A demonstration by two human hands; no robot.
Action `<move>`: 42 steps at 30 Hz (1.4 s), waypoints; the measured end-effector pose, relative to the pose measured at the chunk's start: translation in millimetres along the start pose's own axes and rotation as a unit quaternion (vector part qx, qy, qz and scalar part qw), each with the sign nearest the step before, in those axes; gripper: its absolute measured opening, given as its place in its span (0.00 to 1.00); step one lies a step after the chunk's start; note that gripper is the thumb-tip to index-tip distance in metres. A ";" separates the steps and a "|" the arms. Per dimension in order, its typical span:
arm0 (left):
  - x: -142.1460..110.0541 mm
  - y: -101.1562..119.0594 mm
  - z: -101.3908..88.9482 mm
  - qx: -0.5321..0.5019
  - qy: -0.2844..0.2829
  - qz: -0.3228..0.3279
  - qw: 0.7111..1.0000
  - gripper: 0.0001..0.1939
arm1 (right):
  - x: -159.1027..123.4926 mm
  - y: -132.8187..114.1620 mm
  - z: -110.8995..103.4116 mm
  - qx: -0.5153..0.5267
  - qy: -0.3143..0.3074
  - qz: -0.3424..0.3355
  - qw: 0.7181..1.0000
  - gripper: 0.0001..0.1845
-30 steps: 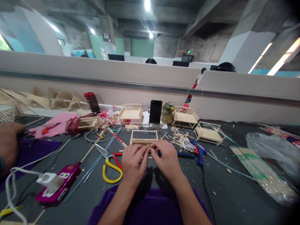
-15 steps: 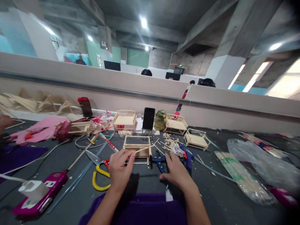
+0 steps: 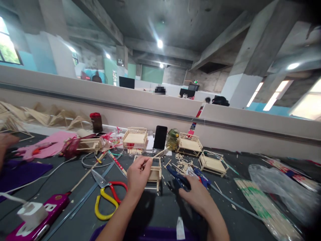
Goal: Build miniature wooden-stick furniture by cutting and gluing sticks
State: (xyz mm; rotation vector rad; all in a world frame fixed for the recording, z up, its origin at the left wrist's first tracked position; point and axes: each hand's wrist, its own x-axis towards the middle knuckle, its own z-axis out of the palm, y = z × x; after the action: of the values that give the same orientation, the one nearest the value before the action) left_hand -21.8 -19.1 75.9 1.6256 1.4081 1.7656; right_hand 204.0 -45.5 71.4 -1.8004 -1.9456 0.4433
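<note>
Pinched between the fingers of my left hand [image 3: 139, 175] is a thin wooden stick [image 3: 161, 153], its free end pointing up and right. Behind that hand stands a small wooden stick-built frame [image 3: 155, 172], partly hidden by the fingers. My right hand [image 3: 198, 194] is closed round dark blue pliers [image 3: 177, 174], lifted a little with the jaws toward the stick side. Short cut stick pieces [image 3: 184, 164] lie scattered just beyond them. A blue glue gun [image 3: 203, 179] rests beside the right hand, partly covered.
Scissors [image 3: 106, 194] with red and yellow handles lie on the left, near a magenta power strip [image 3: 40, 217]. At the back stand a phone [image 3: 160, 137] and several finished-looking stick models [image 3: 135, 138]. Bagged sticks [image 3: 265, 204] lie right. Another person's hand [image 3: 7, 144] shows far left.
My right hand has taken hold of the pliers and raised them from the table. My left hand has lifted the stick, which now tilts more upward. The view has tipped up slightly.
</note>
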 end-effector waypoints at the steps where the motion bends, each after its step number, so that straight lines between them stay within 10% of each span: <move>1: 5.3 2.0 4.4 -0.029 -0.003 -0.019 0.999 0.11 | -0.2 -1.8 -9.2 0.062 0.022 -0.009 0.998 0.26; 6: 15.5 5.9 12.7 -0.215 -0.007 -0.172 0.961 0.14 | 4.4 -20.0 -25.0 0.341 0.017 -0.107 0.934 0.31; 10: 8.2 3.6 2.8 -0.279 -0.022 -0.250 0.927 0.14 | 10.5 -27.5 8.9 0.241 0.076 -0.128 0.959 0.36; 19: 1.2 8.2 -7.4 -0.290 -0.132 -0.221 0.922 0.13 | 16.2 -30.4 32.6 0.109 0.077 -0.261 0.956 0.41; 42: 2.9 6.6 -17.1 -0.256 -0.234 -0.222 0.911 0.11 | 11.3 -40.3 23.9 0.098 0.028 -0.290 0.952 0.41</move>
State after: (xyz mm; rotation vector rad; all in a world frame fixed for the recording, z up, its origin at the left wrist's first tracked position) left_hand -35.6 -26.7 85.6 1.2091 0.8938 1.2289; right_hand 156.7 -36.6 73.4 -1.0364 -2.1779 0.3600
